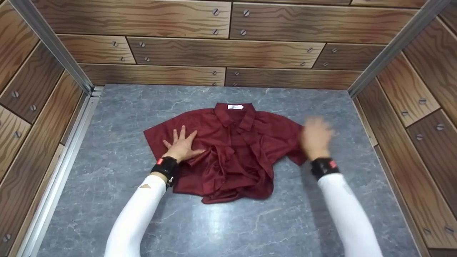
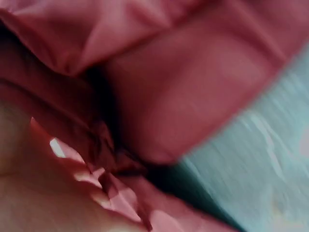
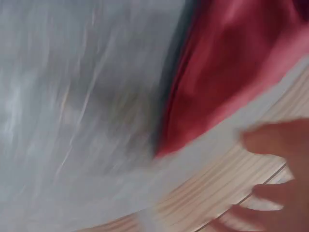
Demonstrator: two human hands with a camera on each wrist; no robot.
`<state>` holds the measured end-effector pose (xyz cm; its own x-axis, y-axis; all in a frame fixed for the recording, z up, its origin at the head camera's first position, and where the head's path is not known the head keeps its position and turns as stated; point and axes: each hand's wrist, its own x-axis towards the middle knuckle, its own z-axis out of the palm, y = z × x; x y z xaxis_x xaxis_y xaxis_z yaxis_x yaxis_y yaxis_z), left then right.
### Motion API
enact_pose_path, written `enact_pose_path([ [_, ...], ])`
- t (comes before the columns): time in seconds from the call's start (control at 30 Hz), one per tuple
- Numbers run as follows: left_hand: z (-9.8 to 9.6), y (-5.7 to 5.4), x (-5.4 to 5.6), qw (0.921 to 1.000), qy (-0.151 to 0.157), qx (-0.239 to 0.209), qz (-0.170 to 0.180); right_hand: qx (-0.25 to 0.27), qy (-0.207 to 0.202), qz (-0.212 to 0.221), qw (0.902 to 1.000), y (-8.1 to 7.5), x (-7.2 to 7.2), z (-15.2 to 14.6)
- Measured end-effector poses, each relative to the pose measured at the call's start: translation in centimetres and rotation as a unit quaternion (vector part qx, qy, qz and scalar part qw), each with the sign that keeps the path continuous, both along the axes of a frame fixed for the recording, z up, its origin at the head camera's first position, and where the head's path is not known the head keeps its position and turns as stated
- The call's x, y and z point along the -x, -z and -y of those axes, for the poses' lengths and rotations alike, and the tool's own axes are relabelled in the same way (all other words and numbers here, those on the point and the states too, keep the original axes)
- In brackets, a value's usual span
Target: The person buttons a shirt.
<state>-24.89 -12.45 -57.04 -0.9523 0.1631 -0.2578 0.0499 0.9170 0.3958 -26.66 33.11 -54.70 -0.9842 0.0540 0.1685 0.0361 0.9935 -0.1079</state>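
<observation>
Wood-patterned walls enclose the grey marbled tabletop, with metal posts at the far corners. Mid-table lies a dark red shirt, collar away from the person, its lower front bunched in folds. Two white-sleeved arms reach forward on either side. The left hand lies back upward on the shirt, fingers and thumb widely spread, thumb at the folds. The right hand, blurred, is at the right-side sleeve end, its fingers parted; contact cannot be told. Black wristbands circle both wrists. A white label shows inside the collar.
</observation>
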Motion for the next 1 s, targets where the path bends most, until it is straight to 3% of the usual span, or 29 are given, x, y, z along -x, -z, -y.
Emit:
enact_pose_path([
  [0.07, -0.3, 0.2, 0.1, 0.9984, -0.012, -0.011, -0.055, 0.013, -0.082, -0.009, 0.9965, 1.1, -0.7, 2.7],
  [0.13, -0.5, 0.3, 0.2, 0.9955, -0.016, -0.017, -0.092, 0.041, -0.152, 0.041, 0.9867, 1.9, -1.5, 5.4],
  [0.17, -0.6, 0.4, 0.2, 0.9954, -0.011, -0.016, -0.093, 0.057, -0.169, 0.083, 0.9804, 2.3, -1.8, 6.6],
  [0.27, -1.0, 0.3, 0.7, 0.9987, 0.012, -0.006, -0.049, 0.061, -0.158, 0.198, 0.9656, 2.5, -2.0, 9.2],
  [0.37, -1.3, 0.0, 1.9, 0.9998, 0.017, 0.011, -0.001, 0.037, -0.123, 0.227, 0.9654, 2.3, -0.5, 10.2],
  [0.47, -1.7, -0.5, 3.4, 0.9997, -0.003, 0.024, 0.007, 0.015, -0.091, 0.216, 0.9719, 2.1, 1.5, 10.1],
  [0.57, -2.4, -0.8, 4.1, 0.9990, -0.009, 0.041, -0.019, 0.001, -0.085, 0.174, 0.9811, 2.0, 2.4, 10.0],
  [0.63, -3.1, -0.9, 3.6, 0.9978, -0.002, 0.038, -0.053, -0.006, -0.091, 0.108, 0.9899, 1.7, 1.9, 10.4],
  [0.7, -3.7, -1.0, 2.4, 0.9947, 0.016, 0.040, -0.093, -0.013, -0.102, 0.034, 0.9941, 1.5, 0.6, 10.9],
  [0.77, -4.0, -1.0, 1.0, 0.9927, 0.036, 0.042, -0.107, -0.019, -0.116, 0.013, 0.9930, 1.4, -1.0, 11.4],
  [0.87, -4.0, -0.6, -0.3, 0.9937, 0.061, 0.054, -0.077, -0.011, -0.140, 0.102, 0.9848, 1.4, -2.5, 11.8],
  [0.97, -4.0, 0.1, 0.1, 0.9958, 0.065, 0.059, -0.023, 0.022, -0.147, 0.213, 0.9658, 1.6, -2.4, 11.8],
  [1.0, -4.1, 0.3, 0.4, 0.9962, 0.063, 0.059, -0.013, 0.029, -0.148, 0.229, 0.9617, 1.8, -2.0, 11.7],
])
